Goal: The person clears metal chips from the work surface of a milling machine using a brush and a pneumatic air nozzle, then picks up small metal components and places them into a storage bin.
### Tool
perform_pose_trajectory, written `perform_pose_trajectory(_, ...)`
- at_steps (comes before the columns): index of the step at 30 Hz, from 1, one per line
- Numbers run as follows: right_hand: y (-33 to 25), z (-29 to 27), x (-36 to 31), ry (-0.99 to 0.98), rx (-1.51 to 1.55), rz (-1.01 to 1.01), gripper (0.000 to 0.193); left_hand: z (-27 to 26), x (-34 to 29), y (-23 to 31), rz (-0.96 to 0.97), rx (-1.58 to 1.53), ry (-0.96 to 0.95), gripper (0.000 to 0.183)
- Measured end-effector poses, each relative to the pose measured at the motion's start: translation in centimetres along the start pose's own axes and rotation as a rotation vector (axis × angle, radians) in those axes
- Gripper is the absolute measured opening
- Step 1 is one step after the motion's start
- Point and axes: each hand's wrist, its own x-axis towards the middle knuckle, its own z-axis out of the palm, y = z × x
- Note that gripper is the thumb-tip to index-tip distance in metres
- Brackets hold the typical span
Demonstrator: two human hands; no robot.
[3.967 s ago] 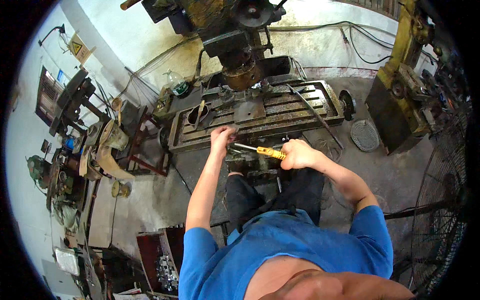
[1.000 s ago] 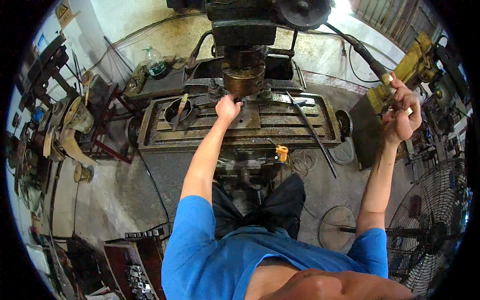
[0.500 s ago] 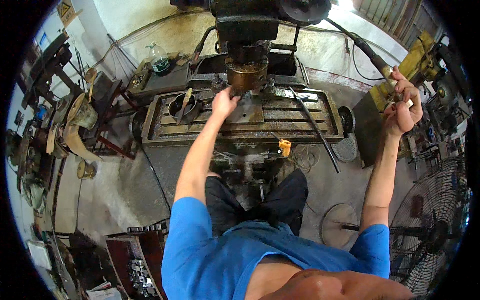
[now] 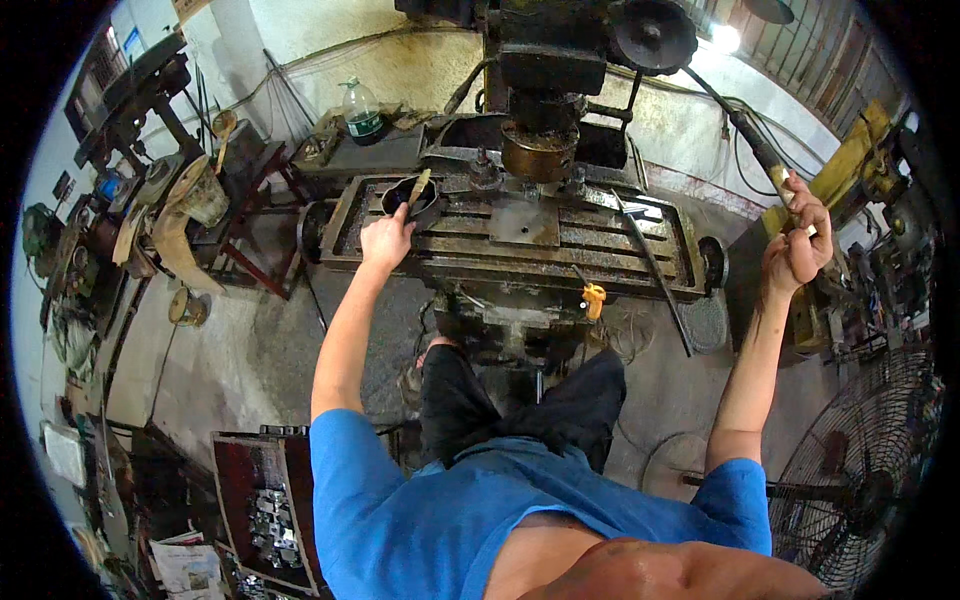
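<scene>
My left hand [image 4: 388,240] is at the near-left rim of a small dark pot [image 4: 424,213] on the machine table. Its index finger stretches toward the pot, and nothing shows in its grasp. A brush [image 4: 421,186] with a pale handle leans in the pot; the fingers are close to it, but contact is unclear. My right hand [image 4: 798,240], raised at the right, is wrapped round the end of a long machine lever [image 4: 755,142]. Above the slotted machine table [image 4: 610,252] sits the round brownish spindle head [image 4: 540,152]. A flat metal block [image 4: 525,224] lies beneath it.
A long dark bar [image 4: 655,275] lies across the table's right side and overhangs its front edge. A yellow tool [image 4: 593,300] is at the front edge. A large bottle [image 4: 361,112] stands behind left. A fan [image 4: 860,480] is at the lower right, a box of metal parts [image 4: 222,480] lower left.
My left hand has moved left, from beside the spindle head to the pot with the brush. My right hand stays on the lever. The whole view has shifted slightly.
</scene>
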Motion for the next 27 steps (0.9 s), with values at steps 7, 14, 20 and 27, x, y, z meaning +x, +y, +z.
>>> perform_pose_trajectory(7,-0.5,0.3,0.9,0.030,-0.016,-0.016,0.014,-0.1,0.1,-0.9,-0.169,-0.439,0.256,0.027)
perform_pose_trajectory(14,-0.1,0.6,-0.8,0.084,-0.027,-0.024,0.010,0.0,0.7,8.6,-0.185,-1.179,-0.149,0.028)
perform_pose_trajectory(20,-0.4,0.6,-0.1,0.046,-0.053,-0.033,0.013,3.7,4.1,13.6,-0.159,-0.931,0.025,0.025)
perform_pose_trajectory(27,0.0,0.8,-1.3,0.099,-0.054,-0.009,0.013,5.5,4.4,14.9,-0.162,-0.925,0.083,0.024)
